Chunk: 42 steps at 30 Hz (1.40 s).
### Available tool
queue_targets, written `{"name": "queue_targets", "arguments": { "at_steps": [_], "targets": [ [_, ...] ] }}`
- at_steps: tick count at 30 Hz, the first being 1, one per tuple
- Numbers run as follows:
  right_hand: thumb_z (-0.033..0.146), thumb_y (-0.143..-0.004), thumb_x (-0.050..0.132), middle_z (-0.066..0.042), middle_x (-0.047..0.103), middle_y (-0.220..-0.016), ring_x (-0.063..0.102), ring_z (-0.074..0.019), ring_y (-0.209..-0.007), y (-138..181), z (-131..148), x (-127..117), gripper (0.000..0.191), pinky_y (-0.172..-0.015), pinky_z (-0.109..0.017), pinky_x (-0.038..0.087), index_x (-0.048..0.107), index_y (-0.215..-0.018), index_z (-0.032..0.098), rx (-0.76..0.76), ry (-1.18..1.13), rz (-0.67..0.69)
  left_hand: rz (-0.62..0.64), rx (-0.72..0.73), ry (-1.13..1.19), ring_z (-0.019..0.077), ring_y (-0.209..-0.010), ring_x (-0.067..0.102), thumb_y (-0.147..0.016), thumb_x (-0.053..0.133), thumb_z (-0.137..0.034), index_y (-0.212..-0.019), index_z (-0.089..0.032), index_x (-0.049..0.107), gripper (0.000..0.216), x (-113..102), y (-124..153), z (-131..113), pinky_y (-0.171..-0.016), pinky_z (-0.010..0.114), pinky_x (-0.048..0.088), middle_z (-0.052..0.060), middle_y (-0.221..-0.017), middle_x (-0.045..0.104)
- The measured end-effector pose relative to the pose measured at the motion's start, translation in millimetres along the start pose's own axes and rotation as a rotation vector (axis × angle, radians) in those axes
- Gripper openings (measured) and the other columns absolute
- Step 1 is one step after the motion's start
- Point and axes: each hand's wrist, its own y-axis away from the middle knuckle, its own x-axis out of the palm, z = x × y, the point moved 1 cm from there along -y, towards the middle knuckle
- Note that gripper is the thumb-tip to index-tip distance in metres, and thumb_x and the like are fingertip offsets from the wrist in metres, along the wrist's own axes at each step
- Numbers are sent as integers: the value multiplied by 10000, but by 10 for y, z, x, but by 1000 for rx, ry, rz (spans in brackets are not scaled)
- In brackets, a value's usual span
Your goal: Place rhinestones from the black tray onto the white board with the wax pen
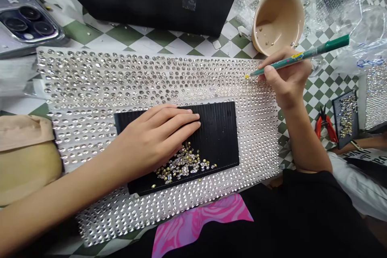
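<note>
My right hand [288, 76] grips a green pen [314, 51] in a pinch. At the pen's lower end is a small yellow tip, held just over or touching the sheet of rhinestones [145, 76]; I cannot tell which. That sheet is covered in rows of clear stones. Across it lies a black ridged tray [216, 133], where my left hand [165, 131] rests flat with its fingers stretched out. Below those fingers, loose gold-backed rhinestones [184, 165] are heaped towards the tray's near edge. The left palm covers part of the heap.
A beige bowl [279, 20] with a few stones is tilted beyond my right hand. At the back stands a black box [157, 0]; a phone [27, 24] lies far left. Red-handled pliers [325, 127] and a second black tray [346, 119] of stones are right, by another person's arm.
</note>
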Motion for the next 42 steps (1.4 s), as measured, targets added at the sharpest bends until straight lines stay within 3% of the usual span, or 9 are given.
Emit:
{"name": "queue_targets", "arguments": {
  "at_steps": [4,9,16,22,26,31,36,38,42],
  "targets": [
    [690,-908,785,-2,720,-726,602,-187,-545,1,-11,12,328,-506,-435,557,744,-800,383,101,-45,-26,4,11,-3,257,-1110,763,-1095,491,-92,-1305,-114,662,272,-19,-15,-2,-1010,447,655,96,-1254,822],
    [655,-854,871,9,696,-699,545,-147,-487,22,-80,46,355,-437,-367,474,769,-774,324,75,-211,-125,4,1,-1,252,-1119,776,-1091,486,-93,-1313,-133,664,288,-19,-14,1,-1018,443,667,89,-1262,828],
    [692,-834,854,-11,702,-678,561,-172,-494,34,38,-4,350,-417,-385,474,763,-762,361,121,-168,-133,17,-6,5,259,-1124,798,-1076,494,-87,-1314,-145,659,296,-28,-5,14,-1008,454,708,98,-1254,837],
    [644,-858,840,8,731,-732,600,-200,-511,57,26,-50,216,-415,-431,485,819,-820,432,118,-173,-113,67,-39,91,278,-1244,771,-1037,534,-99,-1473,-204,625,458,-25,73,33,-1094,498,695,92,-1390,798],
    [543,-861,862,29,716,-706,554,-187,-477,97,96,-10,125,-387,-407,457,838,-833,423,56,-257,-123,59,-48,100,254,-1237,768,-1056,544,-97,-1441,-206,647,414,-15,82,31,-1120,465,669,76,-1398,794],
    [359,-955,782,11,749,-725,602,-180,-496,288,418,136,82,-381,-362,460,856,-986,371,-60,-350,90,5,-71,107,240,-1268,753,-1084,512,-95,-1431,-207,650,390,30,86,7,-1126,446,645,62,-1384,795],
    [185,-923,760,15,807,-808,712,-163,-635,465,586,215,204,-552,-327,588,833,-1058,320,-143,-283,283,29,-11,31,242,-1193,777,-1090,492,-91,-1363,-162,649,323,7,41,4,-1063,443,673,76,-1312,819],
    [201,-930,765,19,800,-792,713,-176,-627,478,541,194,229,-570,-351,604,837,-1089,349,-145,-251,246,30,-11,33,246,-1187,783,-1091,489,-96,-1360,-170,648,321,-12,25,13,-1063,454,679,73,-1312,821],
    [310,-976,774,7,809,-889,728,-192,-612,445,390,103,233,-524,-373,604,845,-1163,430,-131,-203,-29,33,-26,60,258,-1210,782,-1078,507,-86,-1377,-169,650,341,-27,30,18,-1089,476,676,81,-1342,814]
  ]
}}
